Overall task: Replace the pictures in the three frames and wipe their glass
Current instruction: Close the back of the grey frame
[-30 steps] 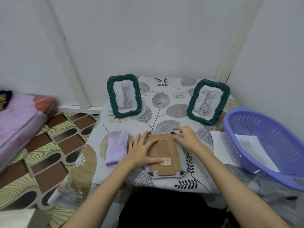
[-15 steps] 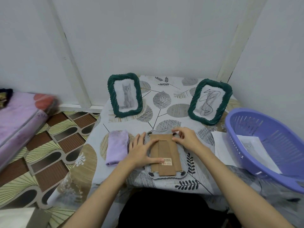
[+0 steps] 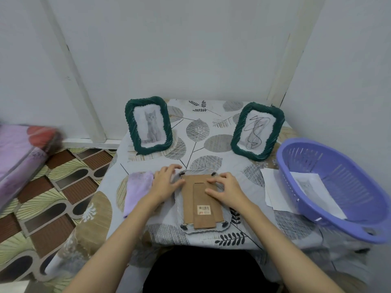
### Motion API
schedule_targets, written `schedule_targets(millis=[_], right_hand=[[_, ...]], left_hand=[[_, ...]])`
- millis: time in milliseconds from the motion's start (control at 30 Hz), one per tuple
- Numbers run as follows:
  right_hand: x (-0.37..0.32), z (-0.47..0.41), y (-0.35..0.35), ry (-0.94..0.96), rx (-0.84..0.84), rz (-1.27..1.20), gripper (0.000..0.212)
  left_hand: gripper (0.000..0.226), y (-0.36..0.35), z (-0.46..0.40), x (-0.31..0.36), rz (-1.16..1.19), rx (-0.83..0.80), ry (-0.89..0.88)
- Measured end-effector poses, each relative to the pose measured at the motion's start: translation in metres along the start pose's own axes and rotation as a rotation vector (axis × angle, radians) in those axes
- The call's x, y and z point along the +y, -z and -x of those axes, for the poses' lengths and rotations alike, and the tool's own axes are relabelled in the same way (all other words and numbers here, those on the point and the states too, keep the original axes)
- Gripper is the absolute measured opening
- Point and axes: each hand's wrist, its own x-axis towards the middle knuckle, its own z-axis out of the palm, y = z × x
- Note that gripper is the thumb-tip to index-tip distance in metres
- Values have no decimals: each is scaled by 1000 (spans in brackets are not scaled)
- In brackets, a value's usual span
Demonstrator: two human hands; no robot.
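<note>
- I see the face-down frame [image 3: 202, 203] lying flat at the near middle of the table [image 3: 213, 132], brown backing up.
- My left hand [image 3: 166, 182] rests on its left upper edge, fingers loosely spread, gripping nothing.
- My right hand [image 3: 225, 188] presses its upper right backing, fingers curled, nothing held.
- The purple cloth [image 3: 137, 191] lies just left of it.
- The cat frame [image 3: 148, 125] and scribble frame [image 3: 257, 131] stand behind it.
- The purple basket [image 3: 338, 187] sits right of it, over loose sheets [image 3: 271, 189].

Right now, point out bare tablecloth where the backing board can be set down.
Free: the middle strip between the cat frame and scribble frame, behind the face-down frame. Crowded: purple cloth on its left, loose papers and basket on its right.
</note>
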Motion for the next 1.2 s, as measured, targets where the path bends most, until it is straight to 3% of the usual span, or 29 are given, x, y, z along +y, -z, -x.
schedule_targets(millis=[233, 433, 567, 767, 833, 967, 1100, 1200], right_hand=[[2, 2, 1, -14, 14, 3, 41], [2, 1, 1, -14, 17, -1, 41], [2, 2, 1, -14, 22, -1, 41], [1, 2, 0, -14, 38, -5, 41], [1, 3, 2, -21, 22, -13, 40], [2, 12, 12, -11, -42, -75, 45], [11, 32, 25, 40, -108, -39, 40], [16, 49, 36, 75, -171, 30, 37]], left_hand=[[39, -4, -16, -2, -81, -71, -4], [27, -6, -15, -4, -47, -48, -59], [37, -6, -12, -2, -62, -4, -120], [28, -9, -12, -7, -77, -16, -75], [35, -8, -6, -2, -124, -10, -64], [78, -4, 21, 17, -186, -45, -29], [66, -5, 43, 28, -264, -156, -57], [70, -10, 52, 28, -285, -205, -30]])
